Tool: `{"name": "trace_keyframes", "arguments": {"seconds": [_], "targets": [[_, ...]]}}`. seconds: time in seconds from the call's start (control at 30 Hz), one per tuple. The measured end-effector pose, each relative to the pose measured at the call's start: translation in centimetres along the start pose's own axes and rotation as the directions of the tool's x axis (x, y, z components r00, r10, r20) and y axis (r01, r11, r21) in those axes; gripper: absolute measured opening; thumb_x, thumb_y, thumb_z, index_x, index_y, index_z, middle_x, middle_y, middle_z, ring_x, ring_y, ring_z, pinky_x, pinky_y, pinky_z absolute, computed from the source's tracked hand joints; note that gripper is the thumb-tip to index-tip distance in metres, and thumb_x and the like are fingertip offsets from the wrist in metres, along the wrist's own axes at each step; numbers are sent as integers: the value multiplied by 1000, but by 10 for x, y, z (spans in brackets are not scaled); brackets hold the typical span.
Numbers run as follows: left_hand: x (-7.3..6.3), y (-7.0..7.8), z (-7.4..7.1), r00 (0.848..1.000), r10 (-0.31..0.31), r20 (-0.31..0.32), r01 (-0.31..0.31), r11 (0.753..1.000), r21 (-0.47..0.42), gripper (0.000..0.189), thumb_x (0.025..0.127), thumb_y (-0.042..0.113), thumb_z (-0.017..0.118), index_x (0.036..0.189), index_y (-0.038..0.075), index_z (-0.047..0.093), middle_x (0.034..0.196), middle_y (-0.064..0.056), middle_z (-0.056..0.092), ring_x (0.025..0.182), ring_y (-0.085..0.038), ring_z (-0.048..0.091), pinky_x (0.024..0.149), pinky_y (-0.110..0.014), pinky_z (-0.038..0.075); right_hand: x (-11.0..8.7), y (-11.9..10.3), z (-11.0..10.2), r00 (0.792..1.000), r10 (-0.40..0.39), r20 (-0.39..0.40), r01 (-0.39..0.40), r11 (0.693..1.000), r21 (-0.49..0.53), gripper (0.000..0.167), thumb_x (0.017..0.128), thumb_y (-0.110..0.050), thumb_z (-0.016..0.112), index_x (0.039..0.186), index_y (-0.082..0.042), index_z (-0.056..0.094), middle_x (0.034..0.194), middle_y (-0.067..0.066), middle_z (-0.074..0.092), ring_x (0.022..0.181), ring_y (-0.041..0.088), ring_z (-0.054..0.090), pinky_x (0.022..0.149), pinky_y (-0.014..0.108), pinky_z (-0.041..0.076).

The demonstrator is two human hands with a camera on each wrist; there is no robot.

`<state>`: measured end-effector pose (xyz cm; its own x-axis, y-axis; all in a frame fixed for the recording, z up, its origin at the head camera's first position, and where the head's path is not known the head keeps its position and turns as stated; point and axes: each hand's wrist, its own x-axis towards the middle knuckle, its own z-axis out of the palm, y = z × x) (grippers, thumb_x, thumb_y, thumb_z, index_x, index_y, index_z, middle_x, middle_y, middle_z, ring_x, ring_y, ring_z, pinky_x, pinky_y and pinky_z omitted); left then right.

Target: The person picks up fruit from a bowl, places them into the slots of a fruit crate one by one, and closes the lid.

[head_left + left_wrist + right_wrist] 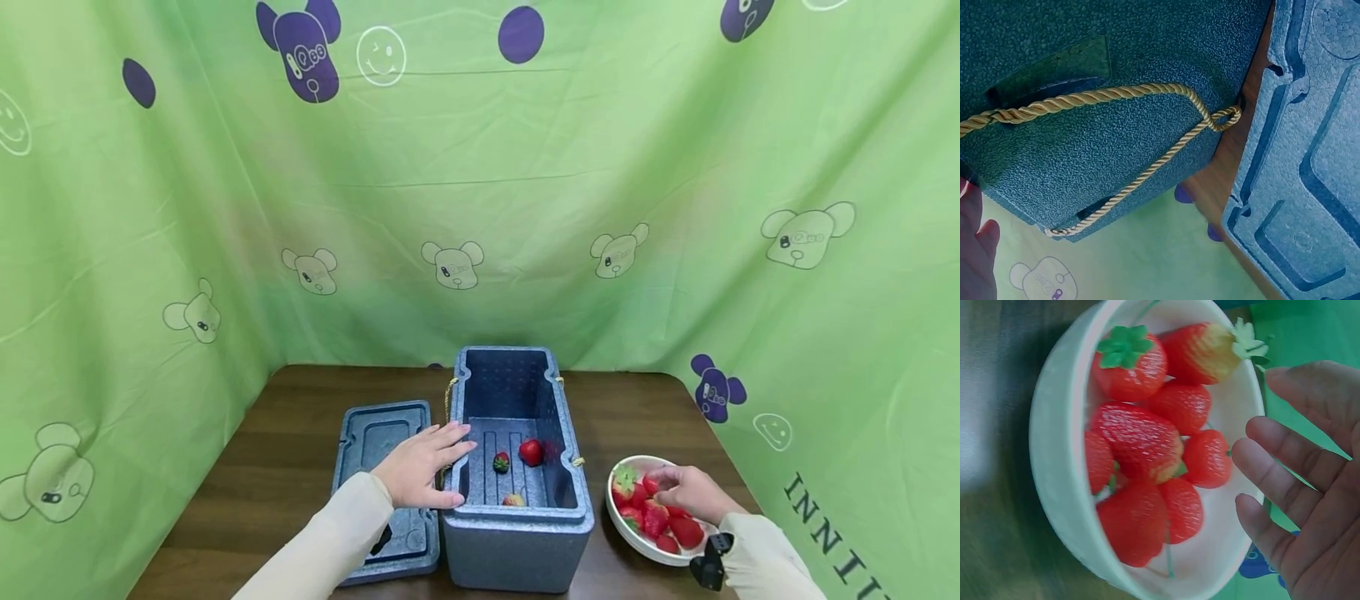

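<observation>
My left hand [423, 471] rests on the left rim of a blue foam box [517, 557], fingers spread and straight. Inside the box lie a red strawberry [531, 452], a small dark red one with green leaves [501, 462] and a paler, partly hidden one [513, 500]. To the right, my right hand [693, 492] hangs over the edge of a white bowl [1054, 456] of several strawberries. In the right wrist view its fingers are parted, with nothing between them, beside a strawberry with a pale yellow top [1200, 353].
The blue foam lid [405, 533] lies on the brown wooden table [225, 517], left of the box and under my left forearm. A gold rope [1129, 94] runs along the box's side. A green printed curtain [525, 208] encloses the table's back and sides.
</observation>
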<state>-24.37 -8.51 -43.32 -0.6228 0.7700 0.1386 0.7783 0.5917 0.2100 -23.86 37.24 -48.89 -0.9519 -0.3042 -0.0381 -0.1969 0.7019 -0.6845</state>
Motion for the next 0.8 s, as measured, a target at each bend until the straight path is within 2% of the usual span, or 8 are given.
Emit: {"name": "trace_keyframes", "arguments": {"seconds": [0.23,0.3,0.47,0.53,0.67,0.8], "targets": [[0,0,-1,1000,-4,-16,4,999,33,72,86,53,54,143,10,47,150,-9,38,140,-25,30,112,-44,25,1,9,13,995,-82,52,77,993,89,29,77,3,68,98,21,60,86,22,67,75,4,61,68,22,52],[1,-1,0,1000,1,-27,0,999,42,72,85,54,53,142,10,48,150,-8,39,140,-25,31,112,-45,25,1,11,15,995,-72,71,62,990,127,30,77,4,67,99,23,58,86,24,67,74,3,61,67,22,52],[0,-2,2,999,7,-32,-6,999,37,72,85,54,52,142,10,48,149,-8,40,140,-24,32,113,-45,22,-3,14,23,995,-44,91,33,992,119,31,76,3,67,98,23,58,84,18,68,73,0,58,66,21,50],[0,-2,3,1000,7,-30,-6,999,31,72,85,54,53,142,10,48,150,-8,39,140,-24,31,114,-44,22,-5,16,28,992,-65,106,53,993,107,31,76,2,66,98,22,59,83,16,67,72,-1,56,66,21,50],[-1,-2,3,1000,11,-21,-10,999,35,73,86,54,53,143,9,46,150,-9,38,140,-24,30,114,-44,22,-7,17,36,981,-85,172,59,987,150,33,74,1,65,99,22,59,86,16,67,72,-1,53,65,19,48],[-1,-1,2,1000,12,-12,-12,999,38,72,86,53,54,143,9,46,150,-8,38,140,-24,30,113,-45,23,-9,19,40,981,-78,176,44,982,186,34,72,3,66,99,23,58,85,15,66,70,1,52,63,19,47]]}}
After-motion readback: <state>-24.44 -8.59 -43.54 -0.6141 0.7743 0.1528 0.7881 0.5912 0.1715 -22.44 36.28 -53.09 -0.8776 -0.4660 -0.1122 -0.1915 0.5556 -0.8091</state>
